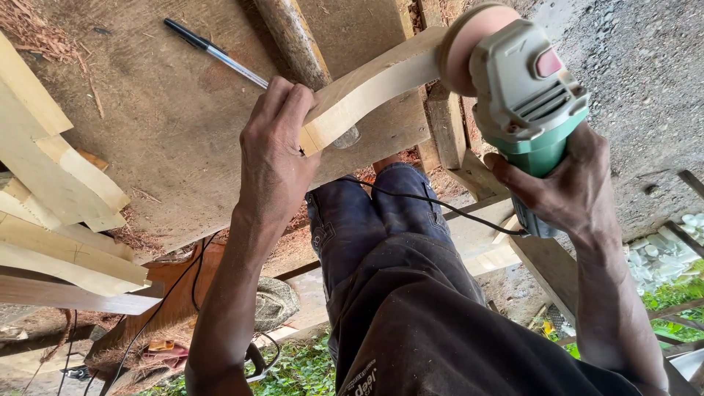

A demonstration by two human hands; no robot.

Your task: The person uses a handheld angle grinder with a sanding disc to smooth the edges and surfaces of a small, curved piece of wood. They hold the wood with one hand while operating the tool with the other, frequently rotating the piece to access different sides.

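Left hand [275, 158] was clamped over the near end of a pale curved wooden piece [367, 88], fingers wrapped across its top and pressing it down on the worn board workbench [169, 125]. Right hand [568, 191] was closed around the green body of an angle grinder [524, 95], whose round sanding disc [466, 44] met the far end of the curved piece, just past the bench's edge. A black cord [440, 205] ran from the grinder across the person's dark jeans [381, 220].

No container showed clearly; a heap of small white objects [660, 257] lay at the right edge, too blurred to tell what held them.

A black-and-clear pen [216, 53] lay on the bench just beyond the left hand, apart from it. Several pale cut wood blanks [59, 191] were stacked along the bench's left edge, well apart from the curved piece. A rough round pole [297, 44] crossed the bench beneath the piece. The bench surface between the pen and the stack lay open, with scattered wood shavings [37, 29] in the corner. Beyond the bench's right edge was grey gravel ground [645, 81].
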